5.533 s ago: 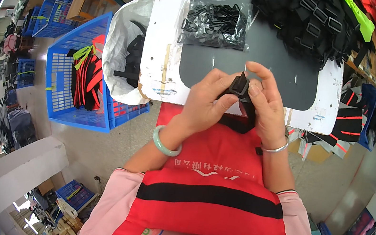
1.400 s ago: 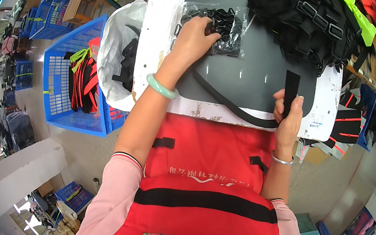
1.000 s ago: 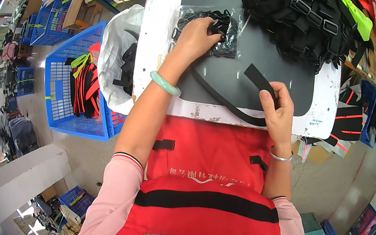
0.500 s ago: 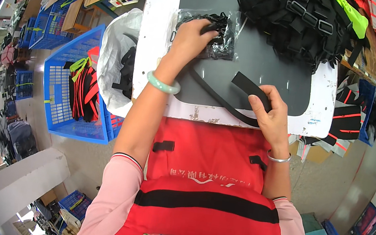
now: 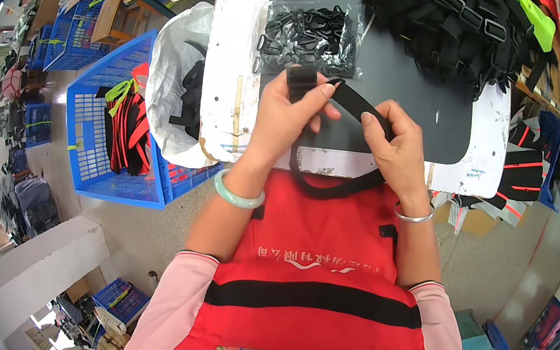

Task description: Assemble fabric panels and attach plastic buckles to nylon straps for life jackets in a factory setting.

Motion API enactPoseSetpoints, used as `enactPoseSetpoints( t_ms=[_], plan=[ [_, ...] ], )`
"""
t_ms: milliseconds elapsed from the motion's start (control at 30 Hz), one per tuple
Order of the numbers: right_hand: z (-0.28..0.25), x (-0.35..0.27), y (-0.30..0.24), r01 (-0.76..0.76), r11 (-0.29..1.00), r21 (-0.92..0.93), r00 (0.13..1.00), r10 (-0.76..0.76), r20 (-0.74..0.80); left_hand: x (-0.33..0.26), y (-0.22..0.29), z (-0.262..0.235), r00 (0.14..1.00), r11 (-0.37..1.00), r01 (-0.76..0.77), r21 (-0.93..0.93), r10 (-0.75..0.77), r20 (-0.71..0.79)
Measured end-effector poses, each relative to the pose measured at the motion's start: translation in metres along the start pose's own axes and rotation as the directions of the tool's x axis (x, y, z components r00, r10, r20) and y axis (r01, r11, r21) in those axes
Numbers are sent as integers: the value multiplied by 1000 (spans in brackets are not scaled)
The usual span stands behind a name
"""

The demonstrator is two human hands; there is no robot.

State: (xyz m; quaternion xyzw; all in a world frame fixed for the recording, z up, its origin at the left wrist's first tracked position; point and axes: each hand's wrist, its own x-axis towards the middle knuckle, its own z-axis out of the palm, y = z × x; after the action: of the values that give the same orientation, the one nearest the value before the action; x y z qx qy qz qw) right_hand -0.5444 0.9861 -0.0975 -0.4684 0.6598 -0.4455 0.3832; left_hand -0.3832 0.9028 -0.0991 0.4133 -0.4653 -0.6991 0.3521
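Note:
Over the near part of the dark grey table mat [image 5: 436,136], my two hands work on one black webbing strap [image 5: 354,104]. My left hand [image 5: 279,119] is closed round one part of the strap, and a small black buckle [image 5: 334,82] shows at its thumb tip, where the strap end meets it. Fingers partly hide how the two join. My right hand [image 5: 398,147] pinches the strap a little behind that end. The rest of the strap hangs in a loop over the table's near edge. Just beyond my left hand lies a clear plastic bag [image 5: 307,35] of black buckles.
Black straps with buckles form a big pile [image 5: 450,34] at the table's far right. Left of the table stand a white sack [image 5: 168,80] and a blue crate [image 5: 86,155] holding black-and-red pieces. Striped pieces [image 5: 524,170] hang beyond the right edge.
My left hand has come back from the bag of buckles toward me, and a buckle now shows at its thumb. The right hand has raised the strap end to meet it.

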Motion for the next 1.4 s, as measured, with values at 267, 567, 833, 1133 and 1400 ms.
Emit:
enactPoseSetpoints(
  t_ms=[267, 567, 833, 1133, 1400],
  plan=[
    [6, -4, -1, -13, 999, -29, 1000, 13, 4, -19, -21, 20, 954, 930, -272, 248, 295, -60],
    [10, -6, 0, 49, 995, 91, 996, -56, 76, -22, -32, 26, 873, 843, -463, 273, 487, -22],
    [9, -8, 4, -12, 977, 213, 993, -14, 117, -26, -32, 32, 858, 831, -493, 259, 514, -15],
    [14, -10, 2, 10, 963, 271, 1000, -13, 11, -30, -29, 35, 893, 876, -435, 206, 449, -24],
    [4, -20, 11, 150, 989, 10, 989, -150, -15, -38, -26, 26, 944, 871, -325, 368, 323, 69]
  ],
)
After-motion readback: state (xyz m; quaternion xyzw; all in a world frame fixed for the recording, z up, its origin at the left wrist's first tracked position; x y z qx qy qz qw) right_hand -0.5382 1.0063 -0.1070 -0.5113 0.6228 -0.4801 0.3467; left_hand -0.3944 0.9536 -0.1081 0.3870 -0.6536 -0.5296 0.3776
